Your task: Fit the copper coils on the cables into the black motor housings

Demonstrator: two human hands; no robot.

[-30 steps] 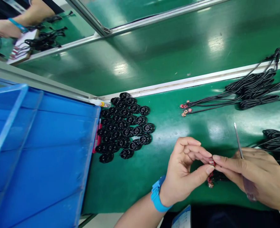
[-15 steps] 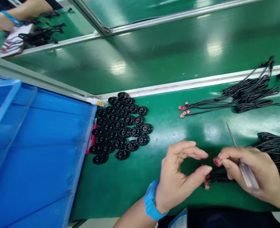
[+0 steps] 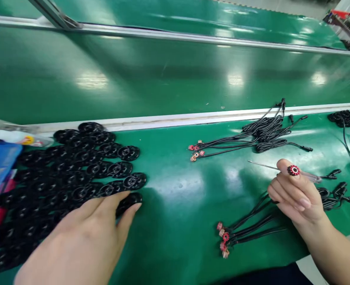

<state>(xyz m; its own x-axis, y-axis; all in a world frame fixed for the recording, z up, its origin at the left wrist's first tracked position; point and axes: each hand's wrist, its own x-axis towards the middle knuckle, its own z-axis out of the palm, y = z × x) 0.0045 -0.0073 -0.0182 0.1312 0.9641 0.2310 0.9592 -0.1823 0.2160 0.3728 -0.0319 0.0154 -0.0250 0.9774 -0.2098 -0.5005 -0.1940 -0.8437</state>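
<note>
At the near right edge of the rows of black round housings (image 3: pixel 74 178), my left hand (image 3: pixel 76 241) has its thumb and fingers around one black round housing (image 3: pixel 129 202). My right hand (image 3: pixel 299 194) is raised over the bench, closed on a small red motor stator (image 3: pixel 294 170) that faces up at the fingertips. The same hand also keeps a thin-shafted screwdriver (image 3: pixel 310 176) with a clear handle, its metal shaft pointing left. Below it, black cables with red and copper stators (image 3: pixel 226 236) at their ends lie on the bench.
More cabled stators (image 3: pixel 196 154) and a coiled black cable bundle (image 3: pixel 263 132) lie farther back by the white ledge (image 3: pixel 163 122). Other cables (image 3: pixel 345 118) are at the far right. A blue bin (image 3: pixel 2 156) and a white bottle (image 3: pixel 7 136) stand left.
My left hand has moved left from beside the right hand to the black housings and closed around one. My right hand has turned and lifted the stator. The view has swung right.
</note>
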